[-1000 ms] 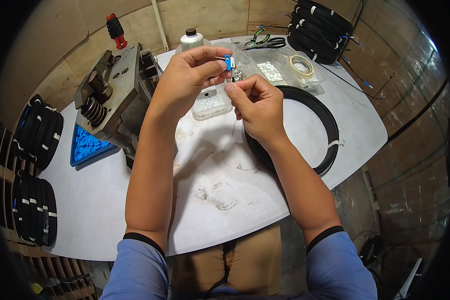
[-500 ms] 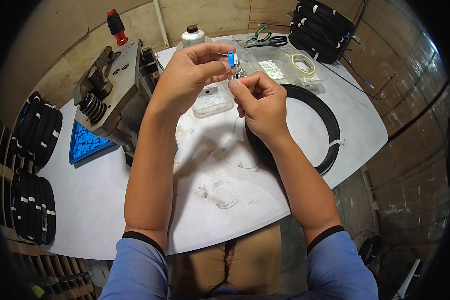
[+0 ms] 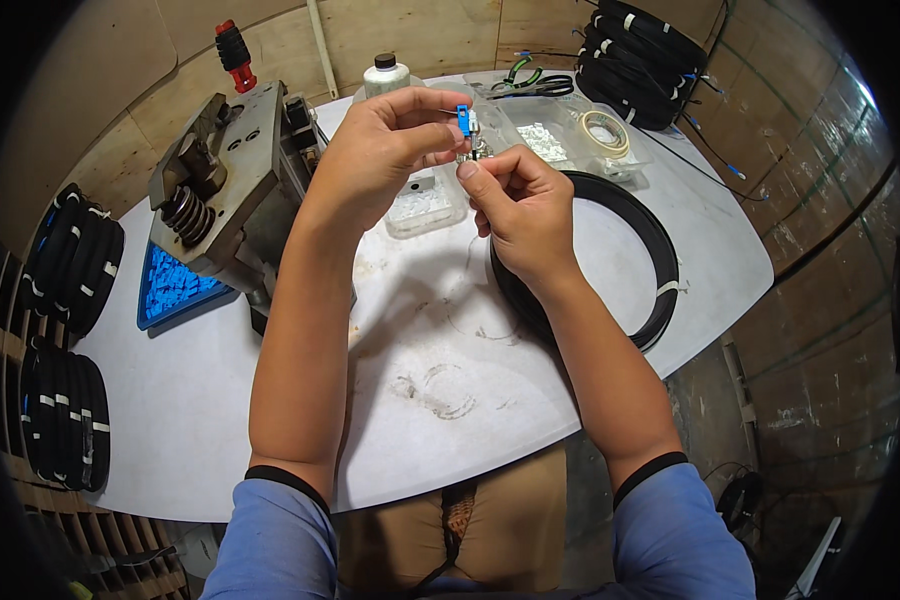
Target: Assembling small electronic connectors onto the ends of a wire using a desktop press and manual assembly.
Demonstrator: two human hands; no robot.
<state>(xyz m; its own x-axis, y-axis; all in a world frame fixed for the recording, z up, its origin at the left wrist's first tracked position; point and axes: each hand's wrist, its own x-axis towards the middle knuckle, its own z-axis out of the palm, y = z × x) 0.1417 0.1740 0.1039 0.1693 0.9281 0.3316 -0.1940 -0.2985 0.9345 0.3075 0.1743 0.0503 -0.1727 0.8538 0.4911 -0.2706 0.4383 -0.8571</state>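
While both hands meet at top centre of frame, the left hand point(image 3: 385, 145) pinches a small blue connector point(image 3: 464, 120) and the right hand point(image 3: 518, 200) nips a tiny, prob. metal, part point(image 3: 473, 152) just under it. A clear plastic box point(image 3: 425, 203) lies on the white table point(image 3: 270, 400) below them, a blue tray point(image 3: 175, 290) at left, a tape roll point(image 3: 604, 131) upper right.

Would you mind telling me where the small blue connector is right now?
In the head view the small blue connector is pinched between the left hand and right hand, above the clear plastic tray at the table's far side.
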